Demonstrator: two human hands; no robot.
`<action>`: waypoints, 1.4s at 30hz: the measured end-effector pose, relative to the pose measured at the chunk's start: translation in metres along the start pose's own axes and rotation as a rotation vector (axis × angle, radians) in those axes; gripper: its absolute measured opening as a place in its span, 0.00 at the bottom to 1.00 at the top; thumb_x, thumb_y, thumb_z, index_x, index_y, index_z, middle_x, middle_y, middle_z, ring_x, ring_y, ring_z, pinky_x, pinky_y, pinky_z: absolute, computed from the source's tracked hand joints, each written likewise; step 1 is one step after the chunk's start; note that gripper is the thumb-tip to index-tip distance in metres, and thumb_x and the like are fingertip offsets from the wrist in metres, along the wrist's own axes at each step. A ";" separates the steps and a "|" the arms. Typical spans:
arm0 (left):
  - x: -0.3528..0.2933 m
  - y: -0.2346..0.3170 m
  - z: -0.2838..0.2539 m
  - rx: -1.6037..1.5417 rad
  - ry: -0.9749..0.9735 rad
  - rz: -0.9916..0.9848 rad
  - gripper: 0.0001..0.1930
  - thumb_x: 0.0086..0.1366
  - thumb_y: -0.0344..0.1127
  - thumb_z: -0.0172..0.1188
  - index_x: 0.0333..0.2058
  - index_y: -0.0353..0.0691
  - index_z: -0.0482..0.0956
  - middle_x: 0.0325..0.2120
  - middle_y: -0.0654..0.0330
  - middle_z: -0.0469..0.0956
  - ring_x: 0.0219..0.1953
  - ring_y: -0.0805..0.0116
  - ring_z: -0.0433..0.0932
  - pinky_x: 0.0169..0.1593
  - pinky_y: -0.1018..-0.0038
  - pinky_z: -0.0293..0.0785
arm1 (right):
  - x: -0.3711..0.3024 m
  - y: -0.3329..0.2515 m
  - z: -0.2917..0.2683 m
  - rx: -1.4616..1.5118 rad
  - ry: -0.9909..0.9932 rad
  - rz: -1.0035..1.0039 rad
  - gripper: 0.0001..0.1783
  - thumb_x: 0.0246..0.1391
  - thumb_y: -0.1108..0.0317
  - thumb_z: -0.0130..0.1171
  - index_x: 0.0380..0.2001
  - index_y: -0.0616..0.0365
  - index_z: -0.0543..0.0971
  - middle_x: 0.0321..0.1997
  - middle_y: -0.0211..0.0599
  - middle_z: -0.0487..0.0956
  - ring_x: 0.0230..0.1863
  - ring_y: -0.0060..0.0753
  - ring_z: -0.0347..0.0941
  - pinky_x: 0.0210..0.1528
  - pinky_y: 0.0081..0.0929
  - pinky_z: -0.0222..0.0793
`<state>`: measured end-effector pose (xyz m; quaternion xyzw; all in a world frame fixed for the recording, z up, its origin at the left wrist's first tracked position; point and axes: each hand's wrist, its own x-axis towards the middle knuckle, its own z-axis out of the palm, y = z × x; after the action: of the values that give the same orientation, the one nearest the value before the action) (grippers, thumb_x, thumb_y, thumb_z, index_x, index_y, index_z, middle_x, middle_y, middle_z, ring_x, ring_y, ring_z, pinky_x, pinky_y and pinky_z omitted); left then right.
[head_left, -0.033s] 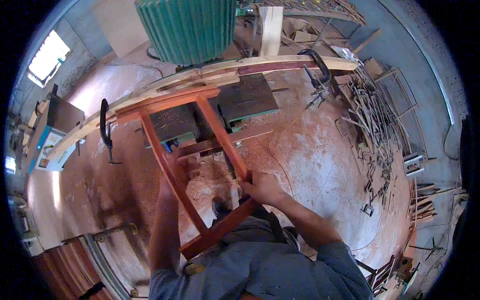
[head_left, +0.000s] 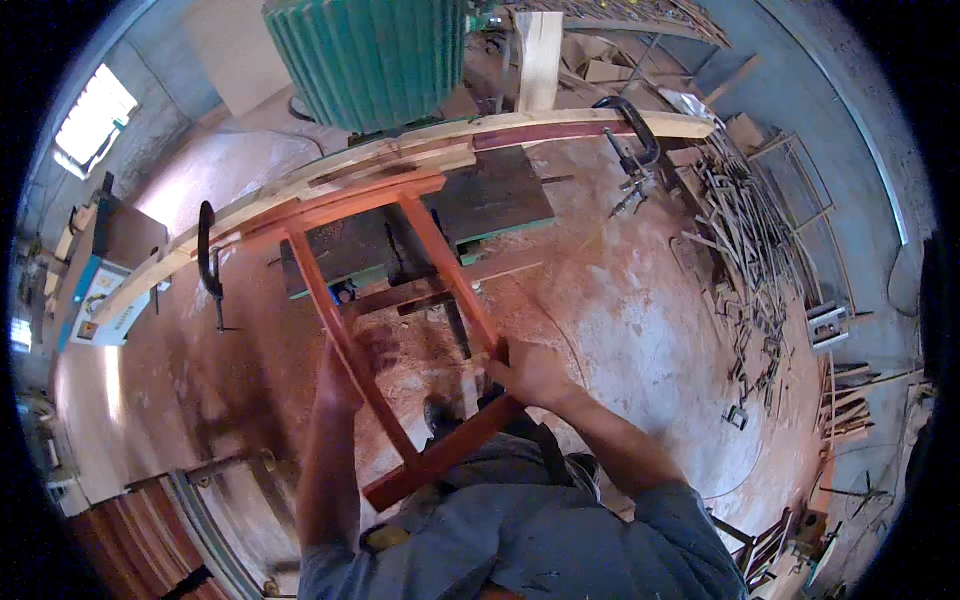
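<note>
A reddish-brown wooden frame (head_left: 443, 252) with two long rails and a crosspiece at each end stretches from my waist to the machine table (head_left: 500, 205). Its far crosspiece lies along a long pale wooden fence (head_left: 400, 158). My right hand (head_left: 532, 375) grips the right rail near its close end, fingers closed round it. On the left rail is my left hand (head_left: 343, 378), slightly blurred, its fingers wrapping behind the wood. The near crosspiece (head_left: 440, 455) rests close to my body.
Two black C-clamps, one at the left (head_left: 209, 255) and one at the right (head_left: 640, 135), hold the fence. A green ribbed motor (head_left: 365, 65) stands beyond it. Heaped clamps (head_left: 740, 240) lie along the right wall. Stacked boards (head_left: 140, 545) sit at lower left.
The wooden frame has shifted slightly right along the fence. My left hand has slid a little nearer to me on the left rail; my right hand keeps its grip.
</note>
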<state>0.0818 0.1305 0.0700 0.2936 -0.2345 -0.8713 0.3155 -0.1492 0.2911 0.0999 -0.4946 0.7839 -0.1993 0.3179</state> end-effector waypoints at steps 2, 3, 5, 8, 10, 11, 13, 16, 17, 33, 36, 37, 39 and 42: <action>-0.021 -0.004 0.001 0.137 -0.022 -0.035 0.27 0.67 0.55 0.44 0.57 0.43 0.60 0.38 0.52 0.76 0.36 0.59 0.78 0.40 0.64 0.75 | 0.001 -0.001 -0.014 -0.002 0.046 0.040 0.21 0.51 0.50 0.54 0.35 0.58 0.76 0.31 0.48 0.79 0.36 0.52 0.77 0.39 0.45 0.71; -0.027 -0.006 0.001 0.203 -0.035 -0.050 0.28 0.67 0.54 0.46 0.58 0.43 0.58 0.37 0.51 0.75 0.36 0.59 0.79 0.41 0.64 0.75 | 0.004 0.003 -0.017 -0.016 0.086 0.028 0.21 0.51 0.49 0.54 0.35 0.58 0.76 0.32 0.48 0.80 0.36 0.52 0.77 0.40 0.46 0.71; -0.033 -0.021 0.005 0.456 0.105 -0.106 0.26 0.67 0.50 0.48 0.57 0.41 0.58 0.36 0.51 0.75 0.34 0.62 0.78 0.38 0.67 0.76 | 0.010 0.008 -0.019 -0.126 0.090 0.059 0.22 0.53 0.49 0.53 0.39 0.58 0.75 0.33 0.48 0.79 0.38 0.51 0.77 0.41 0.46 0.71; -0.029 -0.034 0.011 0.736 0.177 -0.092 0.24 0.65 0.38 0.52 0.55 0.37 0.57 0.35 0.51 0.75 0.30 0.65 0.77 0.33 0.71 0.76 | 0.023 0.014 -0.018 -0.340 0.022 0.132 0.24 0.55 0.50 0.49 0.46 0.57 0.72 0.36 0.48 0.79 0.41 0.49 0.76 0.43 0.45 0.71; -0.019 -0.044 0.028 0.916 0.233 -0.067 0.24 0.64 0.35 0.53 0.55 0.35 0.56 0.34 0.51 0.74 0.29 0.65 0.76 0.32 0.71 0.76 | 0.029 0.022 -0.017 -0.388 0.027 0.147 0.26 0.55 0.49 0.47 0.48 0.57 0.71 0.38 0.48 0.79 0.42 0.49 0.76 0.45 0.47 0.70; -0.019 -0.041 0.042 1.078 0.221 -0.086 0.29 0.62 0.36 0.56 0.57 0.34 0.54 0.32 0.51 0.73 0.29 0.63 0.76 0.33 0.68 0.76 | 0.032 0.024 -0.019 -0.364 0.048 0.170 0.25 0.54 0.48 0.49 0.47 0.57 0.72 0.38 0.50 0.79 0.42 0.52 0.76 0.45 0.48 0.70; -0.016 -0.045 0.045 1.199 0.290 -0.127 0.32 0.60 0.37 0.58 0.58 0.33 0.52 0.33 0.48 0.74 0.31 0.60 0.77 0.35 0.66 0.76 | 0.037 0.023 -0.021 -0.311 0.081 0.196 0.25 0.53 0.47 0.52 0.44 0.56 0.73 0.37 0.52 0.79 0.41 0.57 0.75 0.46 0.50 0.69; -0.012 -0.044 0.049 1.277 0.299 -0.167 0.35 0.58 0.37 0.59 0.59 0.32 0.51 0.37 0.44 0.74 0.35 0.53 0.78 0.40 0.63 0.75 | 0.041 0.023 -0.028 -0.259 0.118 0.115 0.27 0.53 0.46 0.52 0.47 0.56 0.71 0.38 0.53 0.79 0.42 0.57 0.75 0.46 0.50 0.69; -0.010 -0.042 0.051 1.286 0.286 -0.176 0.36 0.57 0.37 0.60 0.59 0.32 0.50 0.39 0.42 0.74 0.37 0.50 0.78 0.41 0.62 0.75 | 0.043 0.021 -0.030 -0.248 0.107 0.123 0.27 0.53 0.46 0.52 0.47 0.56 0.71 0.38 0.53 0.79 0.42 0.57 0.75 0.47 0.50 0.69; 0.009 -0.014 0.048 1.593 0.392 -0.044 0.26 0.57 0.39 0.57 0.51 0.32 0.63 0.39 0.39 0.75 0.43 0.43 0.75 0.44 0.56 0.71 | 0.061 0.010 -0.001 -0.317 -0.048 0.209 0.29 0.56 0.44 0.45 0.48 0.58 0.70 0.38 0.48 0.80 0.40 0.51 0.78 0.44 0.51 0.69; 0.015 -0.012 0.030 1.755 0.436 0.077 0.24 0.55 0.38 0.57 0.50 0.35 0.65 0.38 0.42 0.75 0.41 0.44 0.76 0.43 0.55 0.72 | 0.059 0.000 0.006 -0.266 0.033 0.168 0.26 0.55 0.48 0.48 0.43 0.62 0.71 0.36 0.52 0.80 0.37 0.55 0.77 0.43 0.50 0.70; 0.019 -0.008 0.032 1.763 0.441 0.053 0.23 0.54 0.38 0.57 0.48 0.35 0.67 0.38 0.43 0.75 0.40 0.44 0.76 0.43 0.55 0.72 | 0.059 0.002 0.008 -0.240 0.074 0.162 0.24 0.54 0.51 0.51 0.40 0.64 0.72 0.34 0.55 0.79 0.36 0.56 0.77 0.42 0.50 0.70; 0.025 -0.006 0.029 1.763 0.450 0.085 0.20 0.53 0.37 0.57 0.45 0.36 0.70 0.37 0.44 0.75 0.39 0.44 0.75 0.43 0.55 0.72 | 0.062 0.010 0.011 -0.194 0.079 0.139 0.24 0.54 0.51 0.51 0.41 0.63 0.72 0.35 0.54 0.79 0.37 0.57 0.76 0.43 0.49 0.70; 0.035 -0.011 0.017 1.763 0.473 0.192 0.16 0.51 0.36 0.58 0.39 0.37 0.73 0.36 0.46 0.74 0.39 0.44 0.75 0.42 0.55 0.71 | 0.063 0.004 0.001 -0.155 0.033 0.173 0.23 0.54 0.52 0.51 0.42 0.62 0.72 0.37 0.53 0.79 0.39 0.57 0.76 0.44 0.50 0.69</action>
<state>0.0441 0.1181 0.0635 0.5781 -0.7670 -0.2641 0.0881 -0.1703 0.2358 0.0774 -0.4448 0.8419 -0.1179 0.2820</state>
